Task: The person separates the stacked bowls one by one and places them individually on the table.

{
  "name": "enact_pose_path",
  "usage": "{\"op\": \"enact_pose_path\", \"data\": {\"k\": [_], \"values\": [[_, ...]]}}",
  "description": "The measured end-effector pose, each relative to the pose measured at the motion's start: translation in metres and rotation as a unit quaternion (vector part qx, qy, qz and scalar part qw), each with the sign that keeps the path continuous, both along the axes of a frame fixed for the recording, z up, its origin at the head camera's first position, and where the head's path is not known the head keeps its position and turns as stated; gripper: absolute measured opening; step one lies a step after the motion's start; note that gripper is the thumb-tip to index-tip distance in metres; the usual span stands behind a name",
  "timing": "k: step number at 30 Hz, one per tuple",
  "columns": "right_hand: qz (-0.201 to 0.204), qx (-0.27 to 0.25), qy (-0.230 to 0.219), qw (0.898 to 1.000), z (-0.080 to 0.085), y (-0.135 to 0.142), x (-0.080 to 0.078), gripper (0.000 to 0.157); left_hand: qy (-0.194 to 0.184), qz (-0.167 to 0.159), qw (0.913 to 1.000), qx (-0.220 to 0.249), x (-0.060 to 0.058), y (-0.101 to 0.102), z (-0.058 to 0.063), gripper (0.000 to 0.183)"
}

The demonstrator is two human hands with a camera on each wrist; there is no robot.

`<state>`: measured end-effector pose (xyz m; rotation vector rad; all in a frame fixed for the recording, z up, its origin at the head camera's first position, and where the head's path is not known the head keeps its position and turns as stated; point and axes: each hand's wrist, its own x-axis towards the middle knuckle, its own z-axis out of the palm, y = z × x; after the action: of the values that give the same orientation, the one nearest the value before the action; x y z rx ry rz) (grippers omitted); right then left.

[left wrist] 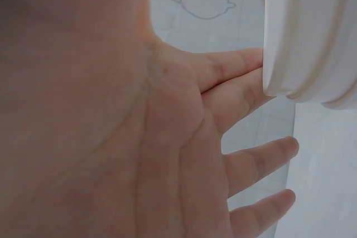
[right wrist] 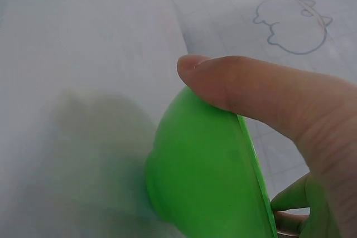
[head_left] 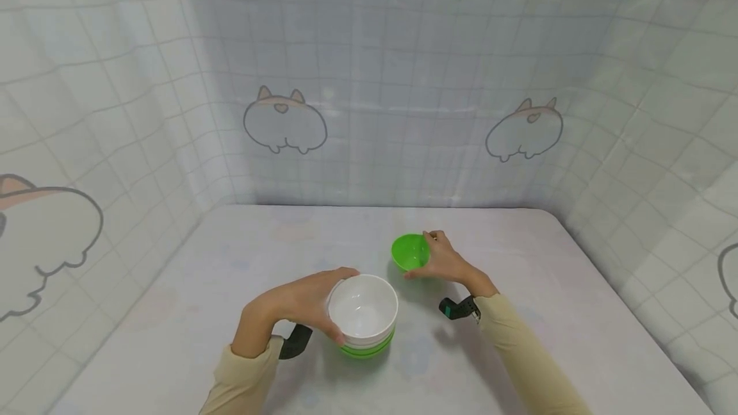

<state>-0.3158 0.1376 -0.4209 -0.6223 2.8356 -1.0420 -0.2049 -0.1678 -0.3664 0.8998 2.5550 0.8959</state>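
Observation:
My left hand (head_left: 308, 300) grips the side of a stack of bowls, thumb at the near side and fingers at the far rim. White bowls (head_left: 364, 309) form the top of this stack, and green bowls (head_left: 367, 349) show beneath them. In the left wrist view, fingertips touch the white bowls' rims (left wrist: 279, 37), while two other fingers stretch out apart from them. Farther back and to the right, my right hand (head_left: 442, 261) pinches a single green bowl (head_left: 410, 252) by its rim. The right wrist view shows the thumb (right wrist: 223, 82) across this green bowl's outer side (right wrist: 203, 165).
A pale table (head_left: 277, 235) lies under everything, its rounded far corners meeting a curtain (head_left: 369, 146) with grid lines and cartoon animals. Similar curtain walls stand at left and right. Dark wrist devices (head_left: 458, 308) sit at both cuffs.

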Motion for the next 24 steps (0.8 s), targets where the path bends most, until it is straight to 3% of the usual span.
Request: {"op": "enact_pose_path", "data": {"k": [13, 24], "values": [[0.000, 0.019, 0.006, 1.000, -0.014, 0.002, 0.002, 0.116, 0.002, 0.001, 1.0000, -0.001, 0.001, 0.000, -0.001, 0.104], [-0.007, 0.026, 0.005, 1.000, -0.016, 0.000, 0.005, 0.118, -0.010, 0.016, 0.9997, -0.016, 0.002, 0.000, 0.001, 0.109]]}}
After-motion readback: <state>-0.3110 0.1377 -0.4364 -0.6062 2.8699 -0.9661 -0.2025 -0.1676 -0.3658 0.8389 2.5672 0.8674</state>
